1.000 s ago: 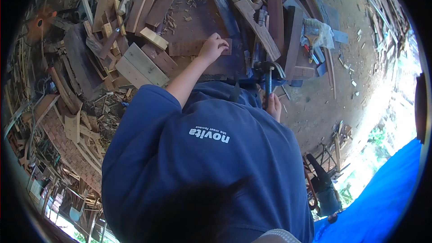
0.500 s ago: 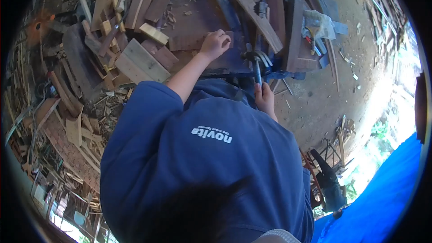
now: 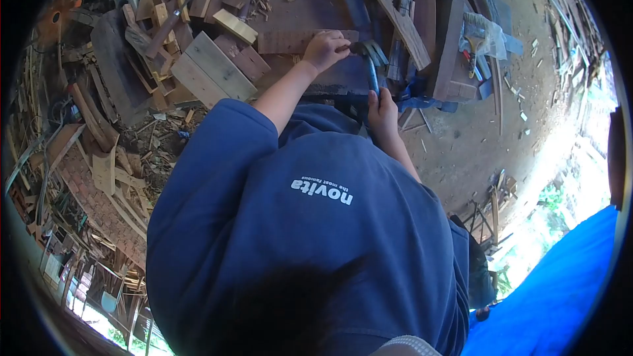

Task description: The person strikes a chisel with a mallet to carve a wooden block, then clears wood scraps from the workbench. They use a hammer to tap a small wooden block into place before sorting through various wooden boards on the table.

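A claw hammer (image 3: pixel 373 78) is gripped low on its handle by my right hand (image 3: pixel 384 113), its head pointing away from me. My left hand (image 3: pixel 326 51) has its fingers pinched together close beside the hammer head. What those fingers hold, if anything, is too small to make out. Behind and under my left hand lies a reddish-brown board (image 3: pixel 283 42) on the dark workbench (image 3: pixel 290 14). To its left are a pale wood block (image 3: pixel 235 26) and a wide light board (image 3: pixel 210 74).
A wooden hand saw or plane-like piece lies among planks (image 3: pixel 399 20) at the right. Beyond them sit a clear plastic bag (image 3: pixel 488 38) and a brush (image 3: pixel 472 53). A chisel-like tool (image 3: pixel 163 34) lies among scraps at left. Wood shavings (image 3: pixel 260 1) litter the bench.
The hammer head has moved left and up, now close to my left hand. My left hand's fingers have drawn further right. The whole view has shifted slightly.
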Action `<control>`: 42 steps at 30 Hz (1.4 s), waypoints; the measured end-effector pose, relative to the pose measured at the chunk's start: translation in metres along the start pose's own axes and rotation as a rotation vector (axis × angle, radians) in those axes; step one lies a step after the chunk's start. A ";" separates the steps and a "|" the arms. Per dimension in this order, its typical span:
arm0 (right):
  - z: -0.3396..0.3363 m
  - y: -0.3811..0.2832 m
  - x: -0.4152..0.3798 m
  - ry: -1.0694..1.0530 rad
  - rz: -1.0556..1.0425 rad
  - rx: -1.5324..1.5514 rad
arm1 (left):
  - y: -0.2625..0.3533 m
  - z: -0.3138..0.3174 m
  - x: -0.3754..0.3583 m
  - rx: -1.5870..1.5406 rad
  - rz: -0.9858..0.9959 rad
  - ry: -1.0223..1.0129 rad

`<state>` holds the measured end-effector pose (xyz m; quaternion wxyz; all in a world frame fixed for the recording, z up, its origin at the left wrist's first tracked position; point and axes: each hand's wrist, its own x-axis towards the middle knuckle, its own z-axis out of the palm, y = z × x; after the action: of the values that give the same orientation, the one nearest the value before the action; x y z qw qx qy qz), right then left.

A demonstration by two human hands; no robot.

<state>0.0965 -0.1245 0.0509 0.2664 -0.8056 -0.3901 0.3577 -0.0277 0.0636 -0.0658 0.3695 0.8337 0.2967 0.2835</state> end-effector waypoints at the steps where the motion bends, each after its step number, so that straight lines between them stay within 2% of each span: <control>1: 0.000 0.000 0.000 -0.005 0.001 -0.005 | -0.001 0.000 0.000 0.021 0.016 0.007; 19: 0.001 0.003 0.010 -0.026 -0.058 -0.153 | -0.005 -0.003 -0.004 -0.019 -0.009 -0.038; 34: 0.010 0.015 0.000 0.048 -0.081 -0.122 | -0.008 -0.003 -0.004 -0.106 0.034 0.009; 36: 0.013 0.015 -0.004 0.129 -0.094 -0.087 | -0.006 -0.004 -0.005 -0.117 0.022 0.010; 42: 0.013 0.006 -0.006 0.116 -0.054 -0.065 | 0.000 -0.004 -0.003 -0.019 0.011 0.012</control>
<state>0.0860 -0.1309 0.0407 0.2716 -0.8222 -0.4073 0.2902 -0.0325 0.0636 -0.0647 0.3740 0.8300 0.2916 0.2934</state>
